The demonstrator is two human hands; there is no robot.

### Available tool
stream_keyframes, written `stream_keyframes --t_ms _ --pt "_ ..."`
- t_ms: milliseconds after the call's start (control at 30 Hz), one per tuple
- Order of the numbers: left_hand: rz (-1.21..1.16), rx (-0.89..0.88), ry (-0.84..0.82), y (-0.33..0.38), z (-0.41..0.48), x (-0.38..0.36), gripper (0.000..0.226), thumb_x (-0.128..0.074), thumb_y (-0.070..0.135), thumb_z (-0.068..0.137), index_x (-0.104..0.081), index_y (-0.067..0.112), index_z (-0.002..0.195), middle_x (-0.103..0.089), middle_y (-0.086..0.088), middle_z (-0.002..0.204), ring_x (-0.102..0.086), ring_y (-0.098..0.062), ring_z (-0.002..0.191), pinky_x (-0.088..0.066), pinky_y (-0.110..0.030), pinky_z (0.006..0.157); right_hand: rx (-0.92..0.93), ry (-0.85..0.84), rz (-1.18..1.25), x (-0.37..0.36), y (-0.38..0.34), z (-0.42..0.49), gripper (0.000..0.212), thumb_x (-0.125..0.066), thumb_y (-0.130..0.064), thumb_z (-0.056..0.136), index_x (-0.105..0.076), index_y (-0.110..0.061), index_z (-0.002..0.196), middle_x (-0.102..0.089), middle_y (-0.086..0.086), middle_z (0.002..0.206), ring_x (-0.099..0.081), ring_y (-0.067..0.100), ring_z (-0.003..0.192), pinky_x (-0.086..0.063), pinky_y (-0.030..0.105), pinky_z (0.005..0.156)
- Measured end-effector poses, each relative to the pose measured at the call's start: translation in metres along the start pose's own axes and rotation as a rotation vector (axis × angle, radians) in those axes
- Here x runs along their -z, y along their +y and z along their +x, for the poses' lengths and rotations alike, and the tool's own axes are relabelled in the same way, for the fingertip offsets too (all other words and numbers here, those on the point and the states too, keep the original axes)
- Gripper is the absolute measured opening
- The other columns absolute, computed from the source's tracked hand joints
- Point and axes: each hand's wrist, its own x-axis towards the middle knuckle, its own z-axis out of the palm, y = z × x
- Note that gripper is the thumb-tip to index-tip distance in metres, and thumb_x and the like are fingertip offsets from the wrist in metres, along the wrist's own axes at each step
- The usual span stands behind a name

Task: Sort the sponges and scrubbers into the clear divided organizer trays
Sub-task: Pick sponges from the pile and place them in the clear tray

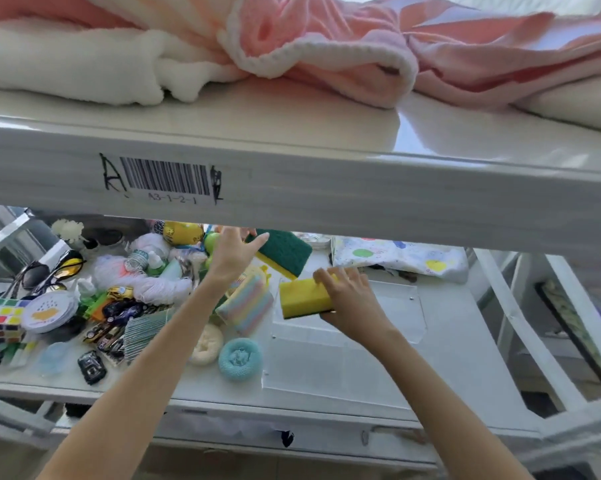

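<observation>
My right hand (349, 296) grips a yellow sponge (304, 297) and holds it over the far left part of the clear divided organizer tray (330, 368) on the lower shelf. My left hand (235, 252) reaches further back with its fingers on a green-topped yellow sponge (285, 252), which is lifted and tilted. A pastel striped sponge (249, 306), a cream round scrubber (207, 342) and a light blue mesh scrubber (240, 358) lie just left of the tray.
The upper shelf beam (326, 181) with a barcode label hangs low across the view, under pink and white towels (292, 46). Left on the lower shelf lies clutter: sunglasses (50, 268), a puzzle cube (1, 320), toy cars, white yarn. A dotted cloth (399, 258) lies behind the tray.
</observation>
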Motion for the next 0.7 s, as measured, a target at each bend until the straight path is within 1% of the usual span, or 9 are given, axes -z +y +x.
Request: stream_keyframes --t_ms 33,67,167,267,400,467,567,633,700 --pt "-0.016 0.001 -0.009 0.004 -0.004 -0.010 0.041 -0.067 0.026 0.085 -0.042 0.014 0.055 -0.042 -0.002 0.057 -0.046 -0.024 0.064 -0.032 -0.028 0.053 -0.057 -0.011 -0.013 0.004 0.020 -0.008 0.054 -0.067 -0.022 0.076 -0.045 -0.019 0.126 -0.051 0.011 0.125 -0.044 0.035 0.111 -0.038 0.044 0.092" --pt "-0.043 -0.005 -0.021 0.004 -0.007 -0.020 0.039 -0.068 0.026 0.084 -0.041 0.014 0.058 -0.045 -0.004 0.060 -0.047 -0.024 0.065 -0.035 -0.025 0.054 -0.114 -0.023 -0.029 0.007 0.039 -0.016 0.053 -0.067 -0.023 0.075 -0.046 -0.019 0.124 -0.052 0.010 0.123 -0.045 0.034 0.109 -0.039 0.042 0.090" --pt "-0.054 -0.023 -0.089 0.003 -0.022 -0.051 0.026 -0.068 0.024 0.084 -0.047 0.010 0.075 -0.058 -0.012 0.084 -0.055 -0.027 0.080 -0.045 -0.036 0.074 -0.275 -0.053 -0.056 0.009 0.086 -0.035 0.053 -0.068 -0.024 0.075 -0.045 -0.019 0.122 -0.053 0.009 0.120 -0.046 0.032 0.106 -0.039 0.038 0.086" --pt "0.036 -0.025 -0.144 -0.001 -0.040 -0.079 0.023 -0.064 0.025 0.086 -0.047 0.012 0.079 -0.056 -0.011 0.094 -0.053 -0.024 0.081 -0.042 -0.034 0.075 -0.352 -0.117 -0.111 0.001 0.108 -0.043 0.051 -0.066 -0.033 0.081 -0.043 -0.017 0.123 -0.051 0.011 0.123 -0.046 0.031 0.108 -0.040 0.038 0.088" --pt "0.232 -0.034 -0.156 -0.009 -0.058 -0.097 0.020 -0.055 0.025 0.091 -0.043 0.010 0.085 -0.042 -0.010 0.094 -0.041 -0.022 0.076 -0.037 -0.030 0.071 -0.315 -0.271 -0.172 -0.019 0.111 -0.047 0.050 -0.040 -0.049 0.095 -0.040 -0.015 0.131 -0.040 0.014 0.139 -0.036 0.031 0.125 -0.038 0.040 0.097" --pt "0.345 -0.108 -0.131 -0.013 -0.063 -0.100 0.019 -0.050 0.027 0.094 -0.048 0.008 0.094 -0.045 -0.013 0.098 -0.046 -0.026 0.081 -0.044 -0.034 0.075 -0.299 -0.341 -0.139 -0.020 0.111 -0.047 0.056 -0.030 -0.054 0.096 -0.036 -0.018 0.139 -0.033 0.012 0.146 -0.028 0.030 0.134 -0.032 0.043 0.104" --pt "0.649 -0.213 -0.123 -0.014 -0.063 -0.103 0.031 -0.040 0.032 0.097 -0.050 0.009 0.116 -0.052 -0.017 0.110 -0.050 -0.030 0.100 -0.042 -0.036 0.085 -0.237 -0.423 -0.177 -0.017 0.110 -0.046 0.052 -0.024 -0.045 0.100 -0.023 -0.023 0.147 -0.026 0.009 0.152 -0.022 0.030 0.138 -0.025 0.045 0.110" --pt "0.802 -0.232 -0.146 -0.019 -0.061 -0.104 0.039 -0.037 0.041 0.097 -0.051 0.011 0.118 -0.051 -0.016 0.115 -0.046 -0.029 0.107 -0.039 -0.037 0.091 -0.207 -0.431 -0.205 -0.017 0.109 -0.045 0.047 -0.028 -0.036 0.101 -0.024 -0.024 0.147 -0.031 0.010 0.148 -0.030 0.032 0.133 -0.028 0.044 0.108" --pt "0.858 -0.214 -0.206 -0.028 -0.060 -0.105 0.049 -0.035 0.052 0.094 -0.054 0.012 0.116 -0.046 -0.016 0.122 -0.041 -0.030 0.113 -0.036 -0.039 0.097 -0.218 -0.411 -0.162 -0.016 0.108 -0.041 0.043 -0.036 -0.028 0.100 -0.031 -0.024 0.142 -0.038 0.010 0.142 -0.036 0.032 0.128 -0.033 0.043 0.104"
